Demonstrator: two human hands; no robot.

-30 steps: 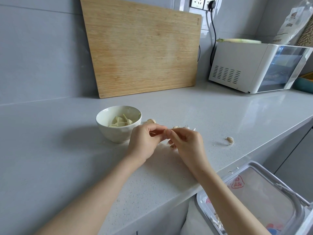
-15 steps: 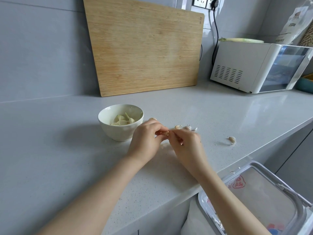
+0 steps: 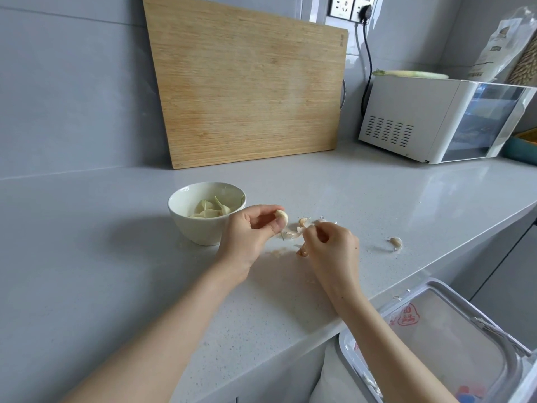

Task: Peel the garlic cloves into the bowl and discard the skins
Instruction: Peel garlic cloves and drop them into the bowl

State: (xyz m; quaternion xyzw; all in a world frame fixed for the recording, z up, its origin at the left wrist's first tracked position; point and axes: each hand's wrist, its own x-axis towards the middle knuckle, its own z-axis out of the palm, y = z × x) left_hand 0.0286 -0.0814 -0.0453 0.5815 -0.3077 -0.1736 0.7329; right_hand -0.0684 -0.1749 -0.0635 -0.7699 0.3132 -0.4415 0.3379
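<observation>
A white bowl (image 3: 203,225) with several peeled cloves stands on the grey counter. Just right of it my left hand (image 3: 250,234) pinches a pale garlic clove (image 3: 282,217) between thumb and fingers. My right hand (image 3: 331,247) is a little to the right, its fingertips pinching a strip of papery skin (image 3: 290,234) that still trails from the clove. Loose cloves and skins (image 3: 308,221) lie behind my hands. One more unpeeled clove (image 3: 395,242) lies alone to the right.
A wooden cutting board (image 3: 247,82) leans on the back wall. A white appliance (image 3: 436,120) stands at the back right, plugged in. Below the counter's front edge an open bin (image 3: 447,344) with a plastic liner holds some skins.
My hands, pressed together around the clove before, have drawn apart. The left now shows the clove, and the right pulls skin off to the right.
</observation>
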